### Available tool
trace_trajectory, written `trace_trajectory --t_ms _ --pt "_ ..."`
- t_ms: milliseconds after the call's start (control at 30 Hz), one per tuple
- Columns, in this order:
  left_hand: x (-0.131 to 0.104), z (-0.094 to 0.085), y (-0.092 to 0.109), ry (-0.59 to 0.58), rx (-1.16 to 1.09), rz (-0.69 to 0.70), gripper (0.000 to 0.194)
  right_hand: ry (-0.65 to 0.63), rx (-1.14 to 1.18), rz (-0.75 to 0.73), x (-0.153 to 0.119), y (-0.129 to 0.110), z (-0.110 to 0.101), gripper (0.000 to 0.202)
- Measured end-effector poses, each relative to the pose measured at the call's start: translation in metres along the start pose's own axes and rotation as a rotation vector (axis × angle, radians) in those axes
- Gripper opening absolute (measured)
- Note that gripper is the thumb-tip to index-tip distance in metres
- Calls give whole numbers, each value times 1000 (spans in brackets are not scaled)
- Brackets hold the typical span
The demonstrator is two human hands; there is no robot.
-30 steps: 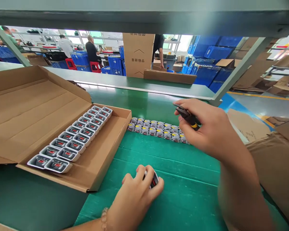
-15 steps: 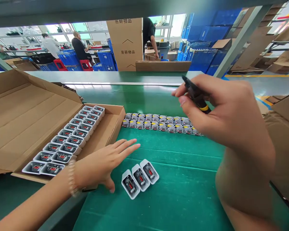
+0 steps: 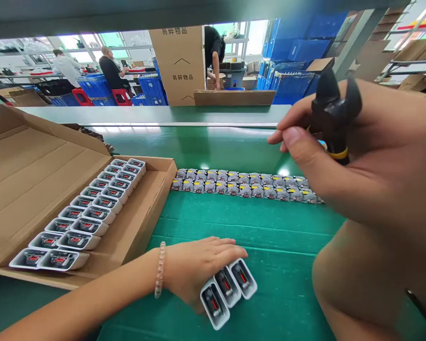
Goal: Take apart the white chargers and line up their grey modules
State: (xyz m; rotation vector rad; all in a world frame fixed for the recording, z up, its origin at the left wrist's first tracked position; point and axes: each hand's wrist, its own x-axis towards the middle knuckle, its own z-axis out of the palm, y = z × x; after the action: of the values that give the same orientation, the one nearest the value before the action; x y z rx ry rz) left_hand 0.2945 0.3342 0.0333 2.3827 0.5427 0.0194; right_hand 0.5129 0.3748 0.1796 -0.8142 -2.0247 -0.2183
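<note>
My left hand (image 3: 199, 267) is wrapped round the far side of three white plastic housings (image 3: 229, 286). They stand side by side on the green mat, with dark parts and a red piece inside each. The thumb is hidden behind the nearest housing. Raised at the right, my right hand (image 3: 355, 147) is closed on black diagonal cutters (image 3: 335, 109) with a yellow band, jaws pointing up and spread apart. A double row of grey assemblies with yellow marks (image 3: 234, 183) lies across the mat beyond my hands.
On the left an open cardboard box (image 3: 142, 232) holds two columns of similar white housings (image 3: 88, 225). A metal rail (image 3: 135, 116) runs along the back. Beyond it stand a tall carton (image 3: 181, 61), blue crates (image 3: 291, 85) and several people at work.
My left hand has moved right and closed round the three housings. My right hand has come nearer, turning the cutters' jaws upright. The view has shifted slightly.
</note>
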Motion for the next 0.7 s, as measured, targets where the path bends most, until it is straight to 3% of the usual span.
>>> trace_trajectory --t_ms 67,133,233,333,433,533,633,700 --pt "9 2 8 32 -52 80 97 -4 -23 -13 1 3 0 7" --pt "12 5 19 17 46 73 88 -10 -46 -27 1 7 0 8" --pt "5 15 33 29 513 -66 60 -35 -57 -62 1 13 2 12" --pt "-8 30 37 181 903 -264 42 -81 -61 -52 4 12 3 12" --pt "-18 36 34 203 974 -370 53 -119 4 -28 10 0 2 15" --pt "-24 34 36 138 797 -370 71 -152 253 -19 10 -16 9 17" --pt "-38 43 44 261 736 -494 82 -272 394 1 -13 -22 39 7" --pt "-51 58 52 387 784 -616 89 -461 300 11 -42 -18 73 8"
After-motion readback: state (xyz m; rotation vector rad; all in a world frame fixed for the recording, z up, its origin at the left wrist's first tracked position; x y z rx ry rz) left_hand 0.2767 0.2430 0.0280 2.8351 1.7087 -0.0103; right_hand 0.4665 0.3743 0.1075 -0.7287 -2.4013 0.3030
